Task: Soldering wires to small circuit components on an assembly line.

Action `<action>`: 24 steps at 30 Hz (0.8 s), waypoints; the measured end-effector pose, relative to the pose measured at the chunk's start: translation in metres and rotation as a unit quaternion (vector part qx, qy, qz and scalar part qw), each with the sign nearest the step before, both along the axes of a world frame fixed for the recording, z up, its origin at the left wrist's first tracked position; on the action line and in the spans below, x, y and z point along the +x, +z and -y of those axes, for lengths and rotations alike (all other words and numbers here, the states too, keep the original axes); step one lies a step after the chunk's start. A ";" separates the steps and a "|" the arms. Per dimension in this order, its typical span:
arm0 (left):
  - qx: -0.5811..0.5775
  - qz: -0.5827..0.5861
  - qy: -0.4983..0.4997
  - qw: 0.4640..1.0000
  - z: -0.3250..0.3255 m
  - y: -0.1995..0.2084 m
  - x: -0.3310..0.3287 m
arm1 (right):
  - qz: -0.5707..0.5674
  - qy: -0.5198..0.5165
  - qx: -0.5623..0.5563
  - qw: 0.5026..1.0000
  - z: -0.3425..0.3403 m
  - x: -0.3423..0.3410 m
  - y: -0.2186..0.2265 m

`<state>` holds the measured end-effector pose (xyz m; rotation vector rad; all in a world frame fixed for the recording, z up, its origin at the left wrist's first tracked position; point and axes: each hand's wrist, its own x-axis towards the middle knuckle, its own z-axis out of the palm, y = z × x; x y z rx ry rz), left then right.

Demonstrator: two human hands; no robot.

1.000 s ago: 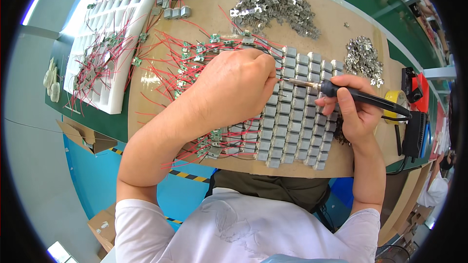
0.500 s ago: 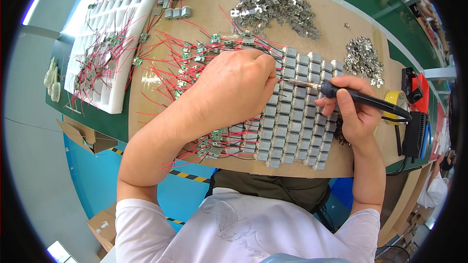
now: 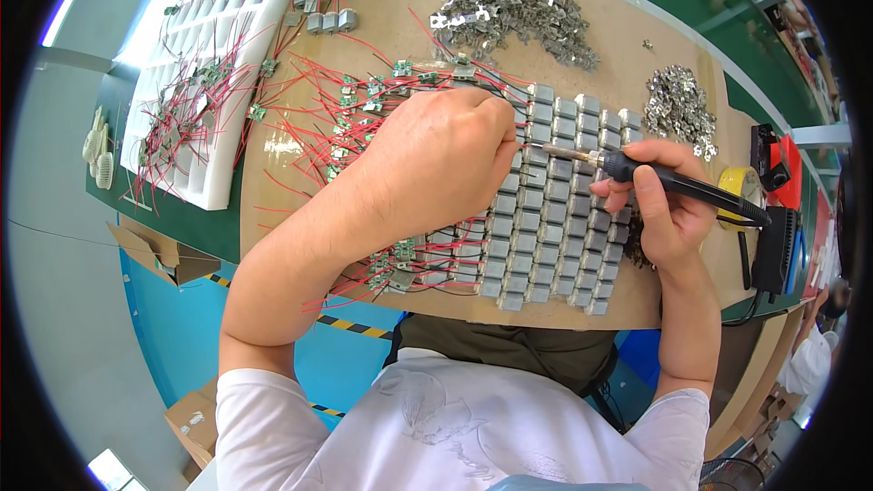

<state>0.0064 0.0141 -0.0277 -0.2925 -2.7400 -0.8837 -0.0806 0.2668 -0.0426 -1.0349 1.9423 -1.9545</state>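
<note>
My right hand point(image 3: 668, 209) grips a soldering iron point(image 3: 687, 185) by its black handle. Its metal tip points left, just beside the fingertips of my left hand point(image 3: 446, 145). That hand is closed in a pinch over the rows; whatever its fingers hold is hidden behind them. Under both hands, small grey metal motors point(image 3: 550, 259) stand packed in slanting rows. Red and black wires point(image 3: 464, 250) run from the leftmost motors to small green circuit boards point(image 3: 380, 265), partly covered by my left forearm.
A white slotted tray point(image 3: 209, 177) with wired boards stands at the left. Loose motors point(image 3: 332, 22) lie behind it. Piles of metal clips point(image 3: 536, 18) and smaller metal pieces point(image 3: 680, 109) sit at the back. At the right are yellow tape point(image 3: 741, 184) and a black box point(image 3: 777, 250).
Both hands keep almost the same place. The iron's tip has shifted very slightly and stays by my left fingertips.
</note>
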 end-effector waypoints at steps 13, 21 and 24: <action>-0.006 0.002 0.001 1.000 0.000 0.000 0.001 | -0.012 0.001 0.018 1.000 0.001 0.000 0.001; 0.003 0.004 0.002 1.000 -0.001 0.001 0.001 | -0.014 -0.002 0.004 1.000 0.000 0.000 0.000; 0.001 0.001 0.004 1.000 -0.002 0.001 0.001 | -0.013 -0.009 -0.009 1.000 -0.001 0.000 0.000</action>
